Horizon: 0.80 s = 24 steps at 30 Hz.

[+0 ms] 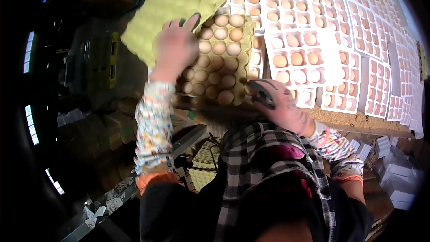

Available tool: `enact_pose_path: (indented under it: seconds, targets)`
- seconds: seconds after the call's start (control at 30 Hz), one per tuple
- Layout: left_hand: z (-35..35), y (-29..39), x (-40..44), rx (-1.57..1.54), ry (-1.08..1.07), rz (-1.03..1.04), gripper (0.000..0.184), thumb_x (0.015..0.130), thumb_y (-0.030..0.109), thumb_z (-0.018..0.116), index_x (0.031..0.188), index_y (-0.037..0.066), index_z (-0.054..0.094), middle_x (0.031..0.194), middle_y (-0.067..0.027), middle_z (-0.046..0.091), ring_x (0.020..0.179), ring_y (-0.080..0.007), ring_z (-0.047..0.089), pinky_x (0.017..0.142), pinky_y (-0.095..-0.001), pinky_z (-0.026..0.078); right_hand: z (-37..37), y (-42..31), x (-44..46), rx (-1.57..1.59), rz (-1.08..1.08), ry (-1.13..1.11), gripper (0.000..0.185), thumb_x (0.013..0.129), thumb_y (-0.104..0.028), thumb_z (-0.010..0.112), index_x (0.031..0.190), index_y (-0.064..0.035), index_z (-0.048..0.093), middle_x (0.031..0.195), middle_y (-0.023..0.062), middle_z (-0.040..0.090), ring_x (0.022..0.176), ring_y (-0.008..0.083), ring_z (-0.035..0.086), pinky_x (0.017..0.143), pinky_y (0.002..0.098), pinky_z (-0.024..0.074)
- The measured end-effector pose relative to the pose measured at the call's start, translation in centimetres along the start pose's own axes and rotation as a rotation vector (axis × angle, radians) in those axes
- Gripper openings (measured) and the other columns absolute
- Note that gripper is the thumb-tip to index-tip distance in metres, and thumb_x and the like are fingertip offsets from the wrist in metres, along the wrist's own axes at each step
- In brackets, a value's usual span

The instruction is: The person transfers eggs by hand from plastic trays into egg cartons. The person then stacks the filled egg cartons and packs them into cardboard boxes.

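Note:
My left hand (pixel 177 47), in a pink glove with dark fingertips and slightly blurred, grips a yellow-green pulp egg tray (pixel 154 15). That tray is tilted, its bumpy face turned up, over the left side of a second pulp egg tray (pixel 248 49) filled with brown and pale eggs (pixel 219 48). At the near right corner of the filled tray is my right hand (pixel 280 103), in a similar glove. Its fingers are curled close to the tray's edge; what lies between them is hard to make out.
Many white cartons of eggs (pixel 293 58) cover the table to the right, one stacked over others. Brown grain-like material (pixel 358 118) lines the near table edge. White packs (pixel 396 175) lie at the lower right. Metal framing (pixel 190 139) stands below the table.

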<state>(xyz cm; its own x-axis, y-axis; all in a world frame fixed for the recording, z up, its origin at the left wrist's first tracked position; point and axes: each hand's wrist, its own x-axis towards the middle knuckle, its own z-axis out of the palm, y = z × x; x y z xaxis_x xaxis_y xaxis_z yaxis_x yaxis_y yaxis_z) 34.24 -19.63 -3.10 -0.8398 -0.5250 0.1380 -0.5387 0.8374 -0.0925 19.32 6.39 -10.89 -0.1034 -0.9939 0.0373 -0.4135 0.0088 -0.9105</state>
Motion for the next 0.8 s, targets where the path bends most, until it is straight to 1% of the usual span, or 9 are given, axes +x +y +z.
enact_pose_path:
  seconds: [0.2,0.3,0.4,0.5,0.53,0.6,0.67,0.77,0.8]
  targets:
    - [4.6,-5.6,0.3,-0.081,0.203,0.201,0.056,0.084,0.028,0.062,0.136,0.014,0.047,0.13,-0.0177,0.048,0.122,-0.034,0.044,0.105,-0.0445,0.034,13.1,0.2,3.1,-0.754,-0.217,0.036,0.064,0.07,-0.027,0.077,0.127,-0.009,0.053,0.109,0.0165,0.052,0.097,0.0305,0.054,0.083,0.0418,0.0455]
    - [6.6,-3.7,-7.1,-0.632,-0.081,0.398,0.056,0.079,0.035,0.072,0.125,0.008,0.056,0.106,-0.0153,0.058,0.098,-0.0321,0.056,0.084,-0.0437,0.046,10.6,-2.4,3.8,-0.008,0.186,0.106,0.054,0.076,-0.011,0.072,0.126,-0.0052,0.055,0.111,0.0126,0.059,0.094,0.0244,0.062,0.082,0.032,0.0506]
    - [7.8,-1.4,-13.5,-0.377,-0.298,0.465,0.052,0.077,0.03,0.073,0.122,0.014,0.053,0.119,-0.0107,0.045,0.108,-0.029,0.047,0.089,-0.0387,0.04,9.6,-1.9,3.6,0.979,0.537,0.484,0.028,0.089,-0.014,0.056,0.115,-0.0013,0.06,0.106,0.0068,0.062,0.092,0.0157,0.061,0.08,0.028,0.05]
    - [9.2,-1.6,-13.4,-0.411,-0.313,0.472,0.044,0.077,0.022,0.073,0.118,0.014,0.056,0.116,-0.0101,0.048,0.105,-0.0263,0.05,0.087,-0.0379,0.043,8.3,0.0,4.7,0.576,0.562,0.298,0.025,0.087,-0.017,0.061,0.107,-0.001,0.061,0.099,0.0084,0.061,0.085,0.0157,0.06,0.074,0.0298,0.0502]
    - [9.5,-2.1,-13.6,-0.672,-0.274,0.329,0.043,0.079,0.021,0.071,0.118,0.014,0.057,0.114,-0.0092,0.051,0.104,-0.0251,0.053,0.085,-0.0371,0.045,8.1,-1.9,6.0,0.496,0.765,0.158,0.026,0.086,-0.019,0.063,0.106,-0.0015,0.061,0.096,0.0096,0.06,0.082,0.017,0.06,0.073,0.0303,0.05]
    - [10.1,-3.5,-13.3,-1.169,-0.184,0.026,0.039,0.081,0.018,0.069,0.119,0.012,0.06,0.111,-0.0075,0.056,0.101,-0.0228,0.058,0.083,-0.0356,0.05,11.6,-1.6,7.3,-0.776,0.236,0.238,0.039,0.072,-0.028,0.077,0.103,-0.0056,0.066,0.098,0.014,0.057,0.075,0.0219,0.061,0.07,0.0333,0.0516]
    - [8.8,-4.3,-10.6,-2.127,-0.266,-0.619,0.033,0.084,0.024,0.072,0.106,0.001,0.064,0.085,-0.0009,0.064,0.076,-0.0128,0.063,0.068,-0.0266,0.053,11.3,-1.2,8.1,-0.907,0.18,0.168,0.053,0.073,-0.02,0.077,0.119,-0.0046,0.057,0.105,0.011,0.055,0.073,0.0145,0.06,0.068,0.027,0.0501]
    - [10.1,-5.1,-8.4,-1.865,-0.468,-0.43,0.032,0.085,0.032,0.07,0.099,0.003,0.066,0.078,-0.0041,0.065,0.071,-0.0145,0.06,0.066,-0.0281,0.05,8.0,-1.2,8.0,0.232,0.585,0.103,0.051,0.083,-0.012,0.067,0.129,-0.0016,0.049,0.103,0.0085,0.058,0.073,0.0152,0.061,0.065,0.0274,0.0522]
    - [8.0,-4.5,-7.7,-1.175,-0.553,-0.033,0.04,0.082,0.023,0.071,0.112,0.001,0.058,0.094,-0.0122,0.061,0.081,-0.0164,0.063,0.063,-0.0291,0.052,7.1,1.0,6.8,0.74,0.604,0.199,0.049,0.086,-0.009,0.064,0.131,-0.0012,0.046,0.1,0.0067,0.06,0.073,0.0129,0.061,0.062,0.0245,0.051]
